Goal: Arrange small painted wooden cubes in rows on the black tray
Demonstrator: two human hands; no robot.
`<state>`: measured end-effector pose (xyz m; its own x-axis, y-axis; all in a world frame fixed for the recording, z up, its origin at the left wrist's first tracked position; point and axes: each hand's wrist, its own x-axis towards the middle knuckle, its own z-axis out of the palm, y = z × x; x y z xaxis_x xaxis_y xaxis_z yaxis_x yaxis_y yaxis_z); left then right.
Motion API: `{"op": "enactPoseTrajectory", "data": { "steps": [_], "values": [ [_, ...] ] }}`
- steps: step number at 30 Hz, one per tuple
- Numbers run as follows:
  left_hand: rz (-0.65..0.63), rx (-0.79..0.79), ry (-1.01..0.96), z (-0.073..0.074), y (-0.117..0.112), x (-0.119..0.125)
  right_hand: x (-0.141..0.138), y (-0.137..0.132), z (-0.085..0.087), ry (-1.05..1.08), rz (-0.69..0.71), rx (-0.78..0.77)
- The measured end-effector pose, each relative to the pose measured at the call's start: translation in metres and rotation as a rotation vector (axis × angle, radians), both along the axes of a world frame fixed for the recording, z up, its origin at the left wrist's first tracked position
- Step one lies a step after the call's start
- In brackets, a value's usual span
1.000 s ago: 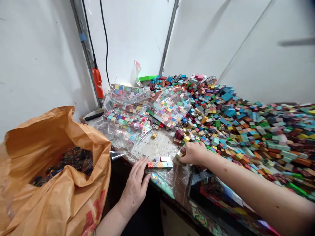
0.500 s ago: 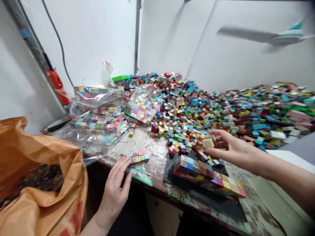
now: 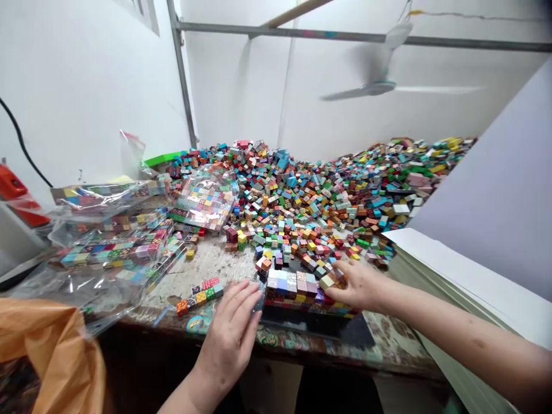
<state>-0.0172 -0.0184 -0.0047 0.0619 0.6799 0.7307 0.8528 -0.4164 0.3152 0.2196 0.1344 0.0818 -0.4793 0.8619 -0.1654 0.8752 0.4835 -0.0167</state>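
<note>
My left hand (image 3: 230,333) lies flat and open on the table's front edge, fingers stretched toward a short row of small coloured cubes (image 3: 199,294). A block of cubes (image 3: 293,284) stands packed side by side on a dark tray (image 3: 319,325) in front of me. My right hand (image 3: 357,286) rests at the right end of that block, its fingers pinched on a pale cube (image 3: 326,281). Behind both hands a huge heap of loose coloured cubes (image 3: 328,190) covers the table.
Clear plastic bags filled with arranged cubes (image 3: 116,236) lie at the left. An orange sack (image 3: 47,356) stands at the lower left beside the table. A stack of white boards (image 3: 457,276) leans at the right. A fan (image 3: 379,86) spins on the back wall.
The view has swung right. My right hand came down from above the heap with a cube to the right end of the block. My left hand slid right, from the short row toward the tray.
</note>
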Motion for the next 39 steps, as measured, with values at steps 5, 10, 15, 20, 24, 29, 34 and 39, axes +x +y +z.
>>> {"op": "enactPoseTrajectory", "data": {
  "steps": [5, 10, 15, 20, 24, 29, 34, 39],
  "values": [
    [-0.014, -0.026, 0.022, -0.001, 0.0, -0.001, 0.001, -0.003, -0.004, -0.018, 0.059, 0.074],
    [-0.014, -0.043, 0.022, -0.002, 0.0, -0.001, 0.01, -0.001, -0.008, 0.043, 0.122, 0.059],
    [-0.066, -0.066, 0.06, 0.009, 0.013, 0.016, 0.016, 0.001, -0.018, 0.137, 0.155, 0.047],
    [-0.129, -0.164, 0.246, 0.032, 0.042, 0.051, 0.022, 0.002, -0.036, 0.192, 0.146, 0.13],
    [-0.187, -0.204, 0.416, 0.039, 0.07, 0.074, 0.025, 0.003, -0.044, 0.261, 0.207, 0.176],
    [-0.247, -0.222, 0.485, 0.036, 0.087, 0.086, 0.028, 0.001, -0.046, 0.29, 0.235, 0.201],
    [-0.262, -0.249, 0.462, 0.032, 0.087, 0.085, 0.034, -0.001, -0.051, 0.316, 0.224, 0.172],
    [-0.272, -0.268, 0.469, 0.032, 0.087, 0.085, 0.042, -0.001, -0.059, 0.472, 0.165, 0.154]
  ]
}}
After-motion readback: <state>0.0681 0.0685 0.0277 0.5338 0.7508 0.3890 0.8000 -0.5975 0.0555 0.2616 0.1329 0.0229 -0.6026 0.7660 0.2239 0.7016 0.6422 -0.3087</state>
